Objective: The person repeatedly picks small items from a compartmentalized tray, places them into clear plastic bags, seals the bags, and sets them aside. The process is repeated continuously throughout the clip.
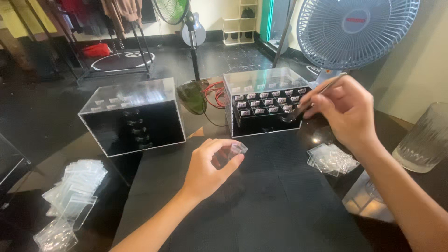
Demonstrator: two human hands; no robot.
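The left hand (210,165) was curled over the dark table (261,205), its thumb and fingers closed on a small clear plastic box (237,150), which sat at the fingertips, lifted just off the table surface. The right hand (343,112) was raised to the right and further from the person, its thumb and fingers pinched together on thin metal tweezers (322,89). The tweezer tips pointed down and to the left of the fingers, at the open front of a clear drawer case (266,100) with rows of small labelled compartments; whether the tips held anything could not be told. A second clear case (133,116) with a dark front stood well to the left of the left hand. A heap of small clear boxes (332,159) lay just below the right hand, to the right of the left fingers. Loose clear plastic bags (74,191) lay far to the left, near the table edge. A grey desk fan (357,30) stood behind the right hand, and a ribbed glass (427,137) stood to its right.
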